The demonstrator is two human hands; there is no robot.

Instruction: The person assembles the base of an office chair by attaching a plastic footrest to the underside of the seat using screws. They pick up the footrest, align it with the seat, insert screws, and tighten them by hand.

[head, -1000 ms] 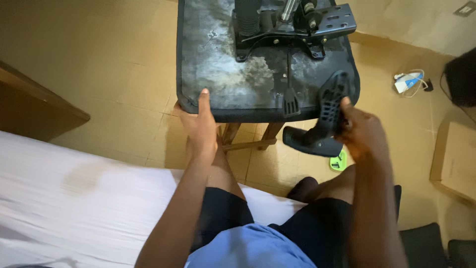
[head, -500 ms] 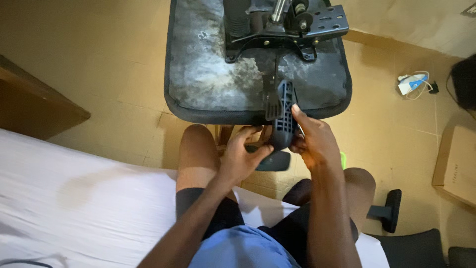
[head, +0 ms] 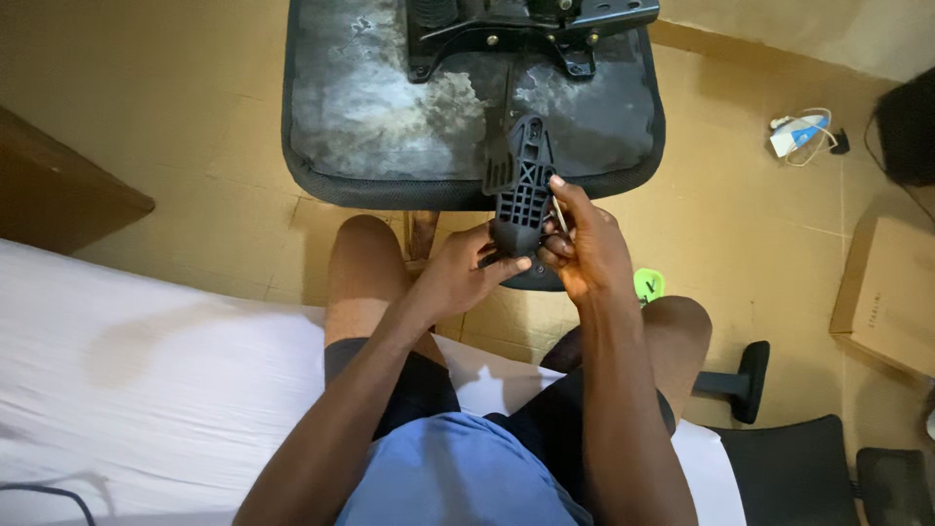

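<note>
Left hand (head: 458,278): clasped round base of black armrest bracket (head: 521,185).
Right hand (head: 579,244): pinching thin screw (head: 560,216) beside bracket.
Bracket: upright, above upturned seat (head: 390,107) edge.
Risk: screw slipping from fingertips, dropping to floor (head: 750,214).

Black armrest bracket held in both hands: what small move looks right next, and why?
Probably lower the armrest bracket flat onto the upturned seat base. Both the left hand and right hand grip its lower end, its ribbed top is already over the seat's near edge, and a thin metal piece shows in the right fingers.
</note>
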